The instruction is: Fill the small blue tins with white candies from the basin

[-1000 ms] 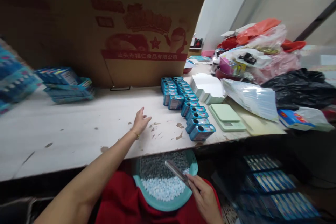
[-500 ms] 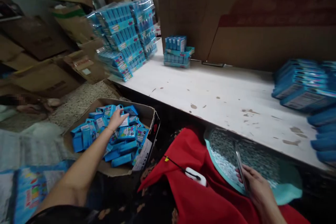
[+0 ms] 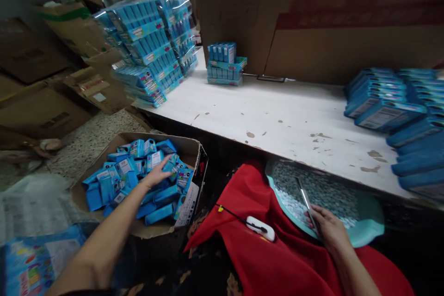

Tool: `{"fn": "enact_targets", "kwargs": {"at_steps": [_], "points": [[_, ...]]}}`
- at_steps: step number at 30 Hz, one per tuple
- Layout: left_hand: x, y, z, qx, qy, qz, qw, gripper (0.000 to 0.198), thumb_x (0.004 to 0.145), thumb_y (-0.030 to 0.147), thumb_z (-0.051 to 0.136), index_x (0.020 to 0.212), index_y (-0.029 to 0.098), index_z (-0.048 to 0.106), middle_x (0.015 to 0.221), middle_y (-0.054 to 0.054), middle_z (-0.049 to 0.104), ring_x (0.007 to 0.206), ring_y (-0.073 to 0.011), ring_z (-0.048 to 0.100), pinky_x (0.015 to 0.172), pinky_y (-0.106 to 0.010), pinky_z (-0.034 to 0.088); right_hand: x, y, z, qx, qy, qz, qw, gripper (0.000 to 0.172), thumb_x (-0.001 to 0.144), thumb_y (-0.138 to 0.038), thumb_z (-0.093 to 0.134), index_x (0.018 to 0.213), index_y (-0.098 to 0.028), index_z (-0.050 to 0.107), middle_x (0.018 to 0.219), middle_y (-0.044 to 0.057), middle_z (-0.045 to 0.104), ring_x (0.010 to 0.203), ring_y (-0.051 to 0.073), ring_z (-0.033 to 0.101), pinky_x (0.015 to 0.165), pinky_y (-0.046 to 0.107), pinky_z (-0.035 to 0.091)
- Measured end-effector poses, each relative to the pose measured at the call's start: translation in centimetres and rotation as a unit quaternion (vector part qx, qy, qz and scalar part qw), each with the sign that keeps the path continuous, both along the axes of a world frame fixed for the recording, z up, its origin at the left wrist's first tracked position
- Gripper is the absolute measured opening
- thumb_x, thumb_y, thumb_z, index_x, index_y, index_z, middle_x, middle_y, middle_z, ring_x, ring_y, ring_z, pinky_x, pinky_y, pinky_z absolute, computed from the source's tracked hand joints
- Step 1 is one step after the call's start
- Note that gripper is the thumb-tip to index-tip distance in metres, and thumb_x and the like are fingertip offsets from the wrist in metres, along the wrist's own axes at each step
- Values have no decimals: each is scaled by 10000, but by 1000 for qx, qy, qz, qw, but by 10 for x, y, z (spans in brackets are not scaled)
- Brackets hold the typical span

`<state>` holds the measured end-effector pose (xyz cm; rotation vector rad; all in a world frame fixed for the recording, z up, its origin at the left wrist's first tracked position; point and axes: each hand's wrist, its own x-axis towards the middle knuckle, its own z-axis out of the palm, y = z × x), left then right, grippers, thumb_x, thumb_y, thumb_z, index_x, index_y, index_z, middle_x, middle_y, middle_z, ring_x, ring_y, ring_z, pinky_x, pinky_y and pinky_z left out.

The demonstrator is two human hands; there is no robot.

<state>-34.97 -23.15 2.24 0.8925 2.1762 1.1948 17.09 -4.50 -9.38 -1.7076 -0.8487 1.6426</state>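
My left hand (image 3: pixel 157 175) is over the open cardboard box (image 3: pixel 78 192) at left. Its thumb and fingers close on a small blue carton (image 3: pixel 170 165) among several loose blue printed cartons (image 3: pixel 126 166). In my right hand (image 3: pixel 329 226) is a long, narrow, shiny metal tool (image 3: pixel 304 196), tilted above a turquoise basin (image 3: pixel 373 226). Small pale pieces (image 3: pixel 294 206) fill the basin, looking whiter at the front and darker in the shade. What the tool's far end is like, I cannot make out.
A white worktop (image 3: pixel 236 111) carries wrapped stacks of blue cartons (image 3: pixel 145 37), a smaller stack (image 3: pixel 225 64) and cartons at right (image 3: pixel 381 101). Red cloth (image 3: pixel 249 194) with a white device (image 3: pixel 260 228) covers my lap. Another person's hand (image 3: pixel 48 145) shows at far left.
My left hand has shifted within the box and its fingers have come together around a carton. The right hand still holds the metal tool over the basin. The view has turned slightly right.
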Motion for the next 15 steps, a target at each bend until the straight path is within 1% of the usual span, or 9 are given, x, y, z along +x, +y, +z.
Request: {"fn": "enact_targets", "kwargs": {"at_steps": [2, 4, 5, 6, 7, 9, 12, 15], "points": [[7, 6, 28, -1, -150, -10, 989, 600, 599, 398, 616, 1149, 203, 478, 1112, -115, 585, 986, -275, 567, 824, -469, 453, -2, 0, 2, 4, 1, 7, 1000, 440, 436, -285, 731, 828, -163, 573, 547, -12, 621, 426, 112, 537, 389, 207, 445], [21, 15, 52, 24, -265, -27, 964, 566, 708, 486, 479, 1180, 175, 443, 1092, -139, 591, 940, -273, 592, 767, -483, 477, -4, 1, 3, 10, 3, 11, 1000, 426, 441, -291, 723, 819, -158, 575, 542, -10, 621, 408, 109, 521, 379, 212, 434], [30, 22, 59, 38, -302, -42, 952, 569, 736, 511, 424, 1188, 166, 435, 1077, -146, 597, 936, -277, 595, 756, -494, 478, -5, 1, 3, 14, 4, 13, 1000, 418, 445, -292, 717, 813, -156, 575, 534, -11, 617, 400, 105, 513, 377, 212, 428], [41, 31, 63, 47, -327, -60, 942, 573, 752, 521, 386, 1195, 162, 430, 1061, -147, 606, 942, -279, 593, 758, -504, 473, -6, 1, 3, 18, 5, 14, 1000, 409, 448, -293, 711, 808, -153, 575, 525, -14, 613, 395, 101, 505, 376, 210, 423], [53, 40, 64, 51, -345, -73, 934, 570, 758, 519, 371, 1196, 159, 431, 1041, -143, 616, 949, -282, 591, 766, -512, 468, -7, 1, 4, 21, 6, 14, 1000, 403, 453, -295, 706, 805, -150, 575, 517, -17, 609, 395, 97, 501, 380, 207, 420], [80, 60, 56, 46, -373, -81, 923, 536, 753, 482, 392, 1168, 150, 463, 996, -132, 638, 960, -288, 586, 787, -517, 461, -8, 0, 5, 29, 11, 15, 999, 399, 468, -308, 695, 812, -145, 574, 511, -20, 604, 406, 94, 502, 391, 201, 415], [120, 87, 34, 27, -402, -74, 912, 451, 720, 396, 463, 1082, 135, 525, 944, -122, 657, 960, -292, 586, 813, -493, 465, -7, 0, 7, 45, 20, 14, 999, 403, 500, -333, 676, 835, -136, 566, 515, -20, 598, 417, 91, 497, 400, 200, 401], [154, 104, 17, 18, -409, -87, 908, 397, 692, 312, 522, 1064, 171, 521, 1005, -93, 641, 965, -266, 588, 823, -458, 476, -7, 1, 8, 58, 15, 9, 998, 397, 529, -346, 645, 853, -130, 565, 526, -17, 592, 431, 99, 502, 420, 216, 405]]}}
